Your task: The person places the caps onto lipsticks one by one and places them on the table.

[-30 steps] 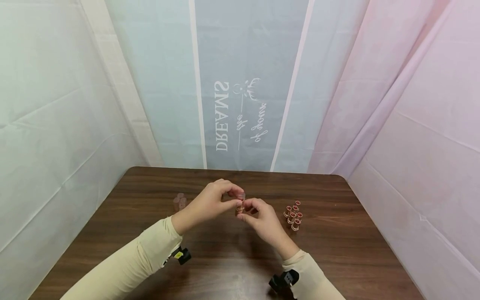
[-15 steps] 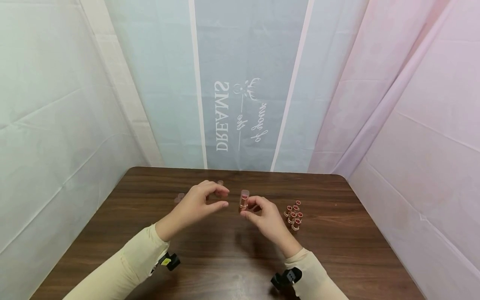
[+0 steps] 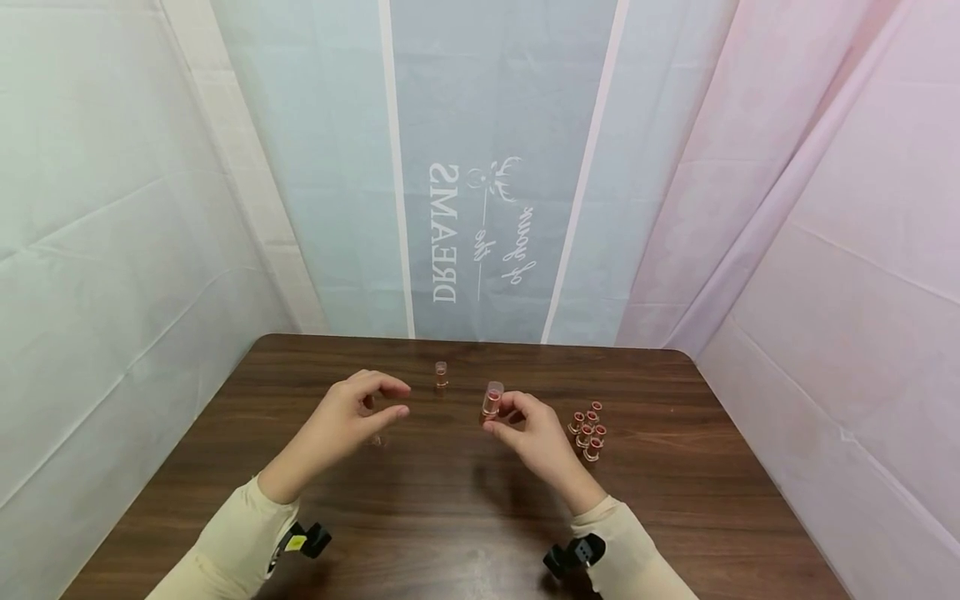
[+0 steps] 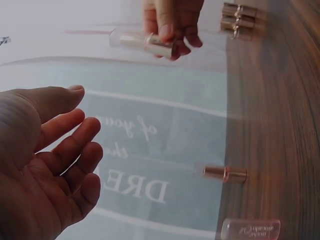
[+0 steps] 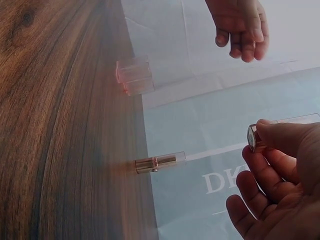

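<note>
My right hand (image 3: 536,437) pinches a rose-gold lipstick (image 3: 491,403) with a clear cap on it between thumb and fingers, above the middle of the table. In the left wrist view the lipstick's metal base (image 4: 160,47) shows under the fingertips. My left hand (image 3: 341,421) is in the air to the left, fingers loosely bent and nothing in it. Near it are clear pinkish caps (image 5: 135,76), mostly hidden behind this hand in the head view. One cap (image 4: 250,230) bears printed letters. Another capped lipstick (image 3: 441,377) stands upright farther back.
Several uncapped lipsticks (image 3: 588,433) stand in a close group right of my right hand. The dark wood table (image 3: 420,525) ends at a back edge before a printed curtain (image 3: 498,100). White cloth walls (image 3: 862,333) flank both sides.
My left hand has let go of the lipstick's cap and moved left and toward me. My right hand still holds the lipstick, now slightly farther right. The standing capped lipstick is uncovered.
</note>
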A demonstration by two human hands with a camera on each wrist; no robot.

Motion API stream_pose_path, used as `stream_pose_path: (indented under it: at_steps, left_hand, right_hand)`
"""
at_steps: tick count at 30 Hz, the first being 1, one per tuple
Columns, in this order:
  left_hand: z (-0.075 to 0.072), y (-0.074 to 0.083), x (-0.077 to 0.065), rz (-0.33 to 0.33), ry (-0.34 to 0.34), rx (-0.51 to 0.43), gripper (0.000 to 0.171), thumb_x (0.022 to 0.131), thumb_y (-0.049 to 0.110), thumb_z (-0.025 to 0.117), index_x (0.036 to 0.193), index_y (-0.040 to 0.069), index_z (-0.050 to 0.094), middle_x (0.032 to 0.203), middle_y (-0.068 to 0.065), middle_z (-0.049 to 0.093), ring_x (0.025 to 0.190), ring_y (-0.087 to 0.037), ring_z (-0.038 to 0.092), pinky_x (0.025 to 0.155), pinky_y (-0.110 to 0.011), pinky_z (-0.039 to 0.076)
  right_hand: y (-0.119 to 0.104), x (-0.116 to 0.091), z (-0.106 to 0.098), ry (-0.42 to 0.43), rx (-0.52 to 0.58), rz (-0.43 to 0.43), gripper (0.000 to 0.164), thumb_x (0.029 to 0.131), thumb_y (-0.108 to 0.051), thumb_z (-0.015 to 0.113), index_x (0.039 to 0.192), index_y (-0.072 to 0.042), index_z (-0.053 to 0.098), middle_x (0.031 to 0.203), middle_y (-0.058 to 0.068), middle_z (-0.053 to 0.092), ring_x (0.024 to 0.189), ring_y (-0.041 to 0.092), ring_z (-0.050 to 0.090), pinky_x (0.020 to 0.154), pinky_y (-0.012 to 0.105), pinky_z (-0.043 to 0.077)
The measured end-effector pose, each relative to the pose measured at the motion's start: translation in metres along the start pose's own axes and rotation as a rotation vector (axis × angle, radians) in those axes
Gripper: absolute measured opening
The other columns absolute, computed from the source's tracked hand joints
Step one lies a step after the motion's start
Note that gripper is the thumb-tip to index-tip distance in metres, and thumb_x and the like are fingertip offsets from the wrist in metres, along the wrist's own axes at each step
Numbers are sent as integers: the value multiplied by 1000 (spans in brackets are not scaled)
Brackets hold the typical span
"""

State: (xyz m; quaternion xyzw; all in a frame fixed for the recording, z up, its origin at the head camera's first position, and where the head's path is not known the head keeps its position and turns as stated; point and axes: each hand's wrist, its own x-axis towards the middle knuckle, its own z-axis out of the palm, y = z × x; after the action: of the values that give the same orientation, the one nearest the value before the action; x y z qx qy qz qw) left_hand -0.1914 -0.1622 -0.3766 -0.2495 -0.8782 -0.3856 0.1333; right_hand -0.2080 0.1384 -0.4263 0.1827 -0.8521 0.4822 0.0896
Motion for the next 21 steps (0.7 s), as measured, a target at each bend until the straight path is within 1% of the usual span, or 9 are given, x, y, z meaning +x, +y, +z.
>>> stream_pose_path:
  at_steps: [4, 6, 8, 13, 16, 18, 21]
  left_hand:
    - [-6, -6, -5, -47, 0, -13, 21, 85, 35, 73, 105, 35, 66, 86, 11, 59, 67, -14, 50, 58, -24, 44]
    - [-7, -8, -8, -70, -3, -17, 21, 86, 37, 72, 105, 35, 66, 85, 12, 57, 67, -14, 51, 58, -24, 45]
    - [-8, -11, -10, -83, -2, -20, 21, 86, 37, 72, 106, 35, 66, 87, 13, 58, 67, -14, 52, 60, -25, 46]
    - [-11, -16, -11, -83, 20, -32, 20, 86, 39, 71, 106, 35, 65, 92, 14, 60, 68, -11, 54, 61, -25, 47]
    - [-12, -19, -10, -66, 38, -26, 20, 87, 37, 71, 106, 33, 66, 95, 13, 62, 70, -10, 54, 62, -24, 46]
    - [-13, -22, -10, -57, 48, -16, 20, 87, 35, 71, 106, 30, 67, 96, 12, 63, 70, -11, 53, 62, -24, 46]
    - [-10, -23, -7, -52, 48, -26, 22, 86, 32, 72, 106, 24, 68, 96, 11, 63, 70, -13, 53, 62, -24, 45]
  right_hand:
    - [0, 1, 0, 2, -3, 0, 19, 79, -26, 80, 93, -26, 66, 90, -10, 63, 82, 8, 60, 78, 29, 52]
    - [1, 1, 0, -1, -4, 2, 19, 79, -26, 80, 93, -26, 66, 90, -10, 63, 82, 8, 60, 79, 29, 52]
    - [1, 1, 0, -3, -2, 4, 20, 79, -26, 80, 93, -26, 66, 91, -9, 63, 83, 9, 60, 79, 31, 52]
    - [4, 1, 1, -1, 16, -10, 21, 79, -29, 80, 94, -26, 66, 93, -7, 63, 86, 18, 62, 81, 41, 53]
    - [5, 2, 0, 6, 33, -18, 21, 79, -28, 80, 94, -25, 66, 93, -5, 63, 87, 23, 63, 81, 46, 52]
    - [5, 2, 1, 5, 37, -11, 21, 79, -28, 80, 94, -25, 66, 92, -6, 63, 86, 21, 63, 80, 45, 53]
    - [8, 3, -1, 8, 22, 15, 20, 79, -27, 80, 93, -25, 66, 91, -7, 64, 82, 15, 62, 78, 37, 53]
